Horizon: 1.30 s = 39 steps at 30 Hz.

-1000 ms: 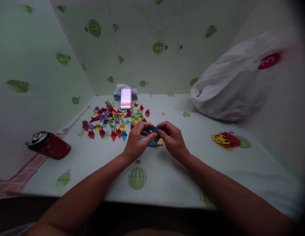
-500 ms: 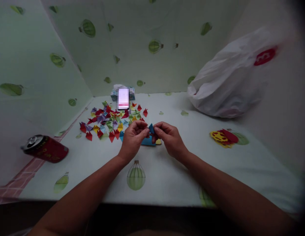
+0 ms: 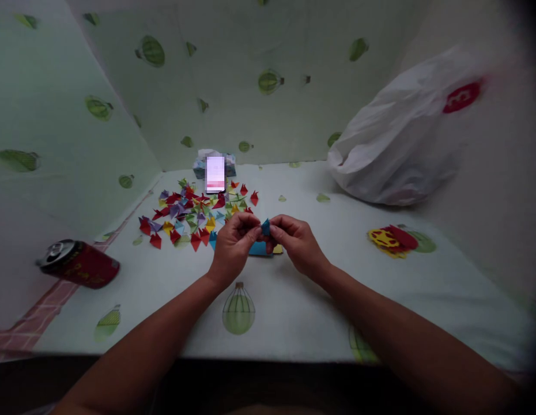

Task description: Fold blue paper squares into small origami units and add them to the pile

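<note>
Between my two hands is a small folded piece of blue paper (image 3: 265, 226), pointed at the top. My left hand (image 3: 236, 239) pinches its left side with thumb and forefinger. From the other side my right hand (image 3: 297, 239) grips it the same way. Below the fingers lie flat blue paper (image 3: 258, 248) and a bit of yellow paper (image 3: 278, 249), partly hidden by my hands. Many small folded paper figures (image 3: 179, 216) in red, purple, yellow, green and blue are spread to the left and behind my left hand.
A phone (image 3: 215, 174) with a lit screen leans against a tissue box (image 3: 230, 166) at the back. At left stands a dark red can (image 3: 89, 265). To the right are a bulging white plastic bag (image 3: 389, 150) and red and yellow cut-out pieces (image 3: 391, 239).
The blue folded paper has shifted slightly between my fingertips and its tip shows a little lower. Both hands keep their hold. The whole view has moved very slightly.
</note>
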Available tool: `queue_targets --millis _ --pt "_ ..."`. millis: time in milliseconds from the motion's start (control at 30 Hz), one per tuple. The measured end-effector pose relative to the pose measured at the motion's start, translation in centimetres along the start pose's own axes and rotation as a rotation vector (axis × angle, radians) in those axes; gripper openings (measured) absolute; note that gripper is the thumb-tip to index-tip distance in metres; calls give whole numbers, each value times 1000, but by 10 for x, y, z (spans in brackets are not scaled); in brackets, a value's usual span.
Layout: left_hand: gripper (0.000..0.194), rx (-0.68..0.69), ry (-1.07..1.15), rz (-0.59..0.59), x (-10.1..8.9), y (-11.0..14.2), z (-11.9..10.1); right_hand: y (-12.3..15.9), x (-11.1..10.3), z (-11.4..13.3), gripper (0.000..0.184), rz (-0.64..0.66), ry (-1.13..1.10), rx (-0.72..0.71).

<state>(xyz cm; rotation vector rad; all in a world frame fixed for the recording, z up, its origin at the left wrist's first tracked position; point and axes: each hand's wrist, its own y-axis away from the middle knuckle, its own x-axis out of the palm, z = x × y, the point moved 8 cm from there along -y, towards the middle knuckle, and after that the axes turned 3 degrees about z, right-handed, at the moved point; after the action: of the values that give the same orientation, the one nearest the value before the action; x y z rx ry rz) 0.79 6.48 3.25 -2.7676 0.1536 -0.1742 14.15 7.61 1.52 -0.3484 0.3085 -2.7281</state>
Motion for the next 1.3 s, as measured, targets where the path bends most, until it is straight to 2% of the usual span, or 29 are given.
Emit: queue_targets --millis 200,333,500,600,667,767,867,1033,1300 --pt "9 84 -81 41 2 2 -4 2 -1 7 23 -31 128 -36" --pt "13 126 -183 77 5 4 -6 1 -4 10 21 -71 214 -53" --pt "6 183 -320 97 7 5 -18 2 -5 11 19 -94 257 -61" --pt "15 208 -355 106 9 5 -25 2 -6 11 19 -103 269 -57" --pt "20 165 -314 85 7 4 -22 3 -6 11 19 -101 290 -64" --pt "10 5 -136 48 3 1 -4 4 -6 13 18 -92 332 -95" --pt "20 -79 -8 16 2 0 8 4 -3 13 16 -79 318 -117" --pt "20 -50 -42 -21 1 1 4 4 -2 16 21 -96 250 -161" --pt "19 5 -86 -7 4 2 -1 5 1 17 10 -55 294 -178"
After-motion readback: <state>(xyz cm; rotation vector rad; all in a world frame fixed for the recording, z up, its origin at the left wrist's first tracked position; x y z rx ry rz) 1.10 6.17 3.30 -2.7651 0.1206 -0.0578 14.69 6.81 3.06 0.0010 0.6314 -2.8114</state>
